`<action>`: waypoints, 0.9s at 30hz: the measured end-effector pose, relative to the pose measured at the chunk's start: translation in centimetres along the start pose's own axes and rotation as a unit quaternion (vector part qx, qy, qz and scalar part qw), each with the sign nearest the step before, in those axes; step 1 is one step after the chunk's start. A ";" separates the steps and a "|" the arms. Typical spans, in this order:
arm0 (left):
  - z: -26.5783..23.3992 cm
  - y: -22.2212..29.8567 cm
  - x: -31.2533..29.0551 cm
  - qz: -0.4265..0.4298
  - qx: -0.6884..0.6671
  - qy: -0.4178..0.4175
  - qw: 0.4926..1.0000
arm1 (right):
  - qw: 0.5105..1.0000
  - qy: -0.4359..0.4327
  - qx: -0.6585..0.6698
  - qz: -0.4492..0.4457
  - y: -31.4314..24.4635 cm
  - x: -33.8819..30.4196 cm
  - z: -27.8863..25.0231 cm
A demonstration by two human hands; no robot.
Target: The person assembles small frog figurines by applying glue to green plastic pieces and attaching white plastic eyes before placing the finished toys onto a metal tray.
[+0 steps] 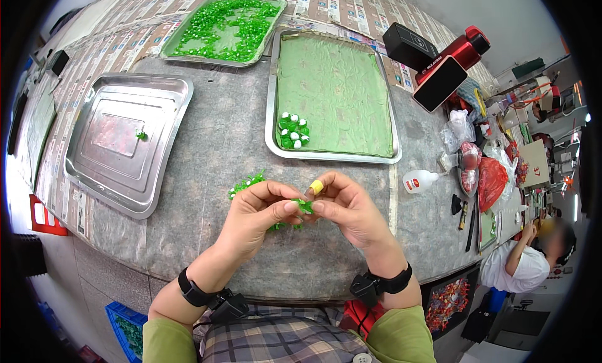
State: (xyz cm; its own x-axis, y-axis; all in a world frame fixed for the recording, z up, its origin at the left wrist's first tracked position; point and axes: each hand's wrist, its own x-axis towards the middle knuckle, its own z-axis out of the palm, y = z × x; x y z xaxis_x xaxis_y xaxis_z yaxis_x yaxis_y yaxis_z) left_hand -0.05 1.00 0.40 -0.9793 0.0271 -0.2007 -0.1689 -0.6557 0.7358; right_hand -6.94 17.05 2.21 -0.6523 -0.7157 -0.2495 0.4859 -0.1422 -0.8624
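My left hand (254, 217) and my right hand (351, 214) meet over the near middle of the table. Both pinch a small shiny green plastic piece (304, 206) between thumb and fingertips; my fingers cover part of it. Yellow tape (316, 187) wraps a finger of my right hand. Beneath and behind my left hand lies a loose pile of small green pieces (246, 184) with white spots, partly hidden. Just beyond, a tray lined in pale green (338, 93) holds a cluster of green pieces with white balls (293, 132) in its near left corner.
A metal tray (119, 168) at left carries one green piece (140, 135). Behind stands a tray of many green pieces (188, 40). At right are a phone (441, 84), a red bottle (461, 49), a black box (409, 46) and a white squeeze bottle (420, 181). Another person (517, 263) sits far right.
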 end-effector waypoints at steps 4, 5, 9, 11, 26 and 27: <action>0.0 -0.2 0.1 -0.021 -0.007 0.006 1.000 | 0.999 0.020 0.043 0.001 0.8 -0.3 -0.1; 0.0 -0.1 0.1 -0.023 -0.005 0.006 1.000 | 0.998 0.027 0.049 0.006 0.9 -0.4 0.0; -0.3 -0.1 0.2 -0.035 -0.043 0.017 0.998 | 0.998 0.037 0.042 -0.021 0.8 -0.7 0.8; -0.4 -0.1 0.2 -0.044 -0.054 0.013 0.997 | 0.998 0.058 0.010 -0.033 0.9 -0.7 1.0; -0.3 -0.3 0.1 -0.009 0.014 0.061 0.998 | 0.979 0.098 -0.086 -0.156 0.8 -0.6 1.6; -0.3 -0.4 0.1 0.000 0.028 0.052 0.998 | 0.979 0.097 -0.086 -0.155 0.8 -0.6 1.6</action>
State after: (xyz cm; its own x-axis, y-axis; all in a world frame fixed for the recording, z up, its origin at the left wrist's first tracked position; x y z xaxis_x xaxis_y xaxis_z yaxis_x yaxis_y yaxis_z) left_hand -0.04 1.03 -0.06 -0.9629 -0.0535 -0.2645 -0.1773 -0.6132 0.7698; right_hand -5.24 16.23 2.33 -0.8597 -0.5100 -0.0280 0.1524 -0.2039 -0.9671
